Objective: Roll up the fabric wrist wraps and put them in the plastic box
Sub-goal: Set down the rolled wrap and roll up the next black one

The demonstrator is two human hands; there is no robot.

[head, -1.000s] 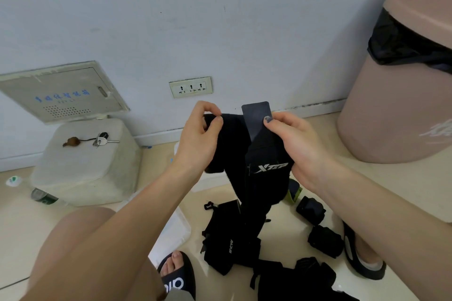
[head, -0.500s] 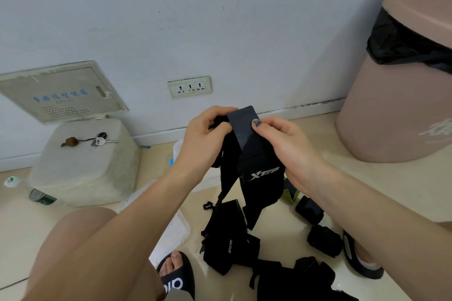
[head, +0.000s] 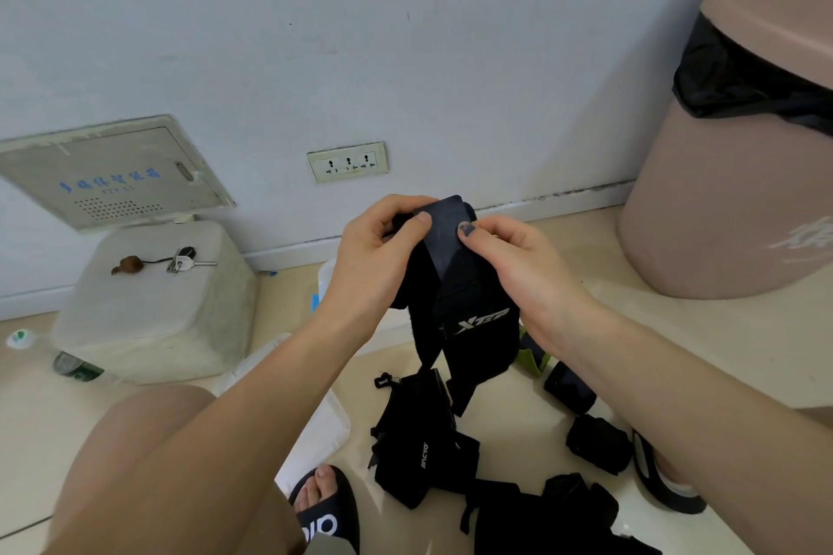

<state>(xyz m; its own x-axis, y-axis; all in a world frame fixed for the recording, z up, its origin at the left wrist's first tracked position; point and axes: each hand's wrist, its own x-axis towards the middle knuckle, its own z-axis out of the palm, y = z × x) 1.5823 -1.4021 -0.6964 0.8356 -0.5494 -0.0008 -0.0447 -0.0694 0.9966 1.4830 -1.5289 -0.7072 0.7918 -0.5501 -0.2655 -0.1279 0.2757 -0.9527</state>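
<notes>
Wrist wrap (head: 473,315) lengthwise vertical, hanging

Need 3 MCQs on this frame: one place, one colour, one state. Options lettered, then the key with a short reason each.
1. Where do the keys lie?
A. on the white block by the wall
B. on the floor by the sandal
C. in the pink bin

2. What colour is the wrist wrap held in the hands?
A. white
B. black
C. pink

3. What state is the held wrap in?
A. rolled tight and lying on the floor
B. pinched at its top end by both hands, the rest hanging down
C. draped over the bin's rim

Key:
1 A, the keys rest on top of the white block.
2 B, the fabric is black with a white logo.
3 B, the left hand and the right hand pinch the top end, and the rest dangles above the floor.
</notes>
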